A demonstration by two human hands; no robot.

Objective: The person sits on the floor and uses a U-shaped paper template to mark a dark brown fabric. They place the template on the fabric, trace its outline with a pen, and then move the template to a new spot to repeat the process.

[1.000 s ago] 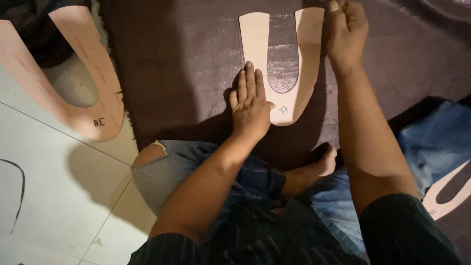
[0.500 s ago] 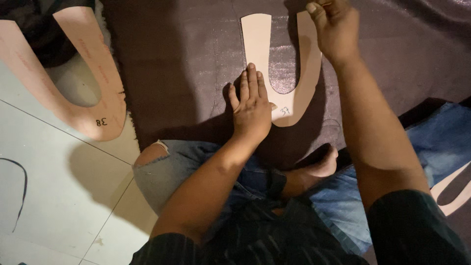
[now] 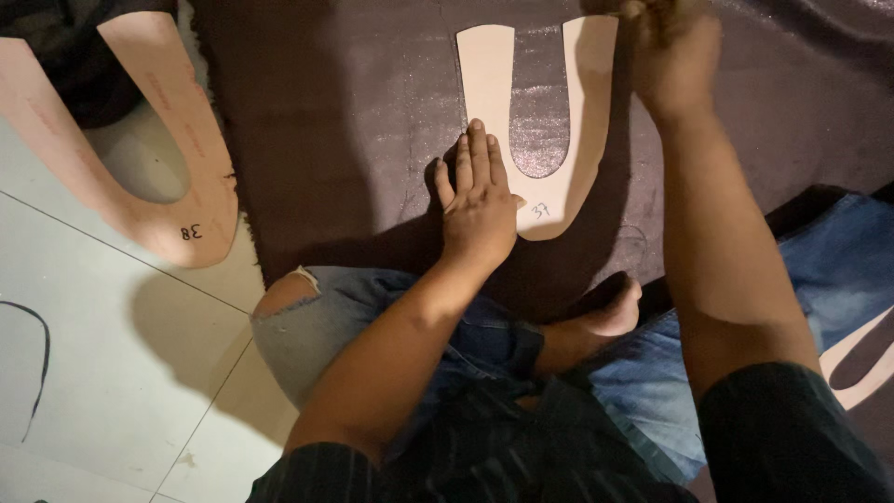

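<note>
A pale U-shaped card pattern [image 3: 492, 74] lies flat on a dark glittery fabric sheet [image 3: 354, 121] spread on the floor. My left hand [image 3: 477, 200] presses flat on the lower left of the pattern, fingers together. My right hand [image 3: 672, 56] is at the top of the pattern's right arm, fingers curled as if pinching something small; what it holds is blurred and hidden.
A larger pinkish U-shaped pattern [image 3: 191, 200] lies at the left, partly on the white tiled floor [image 3: 112, 373]. My knees in torn blue jeans [image 3: 372, 298] and a bare foot [image 3: 610, 317] sit below the fabric. Another pale pattern piece [image 3: 861, 359] shows at the right edge.
My right hand has moved up along the pattern's right arm toward its tip. My left hand has stayed pressed on the pattern.
</note>
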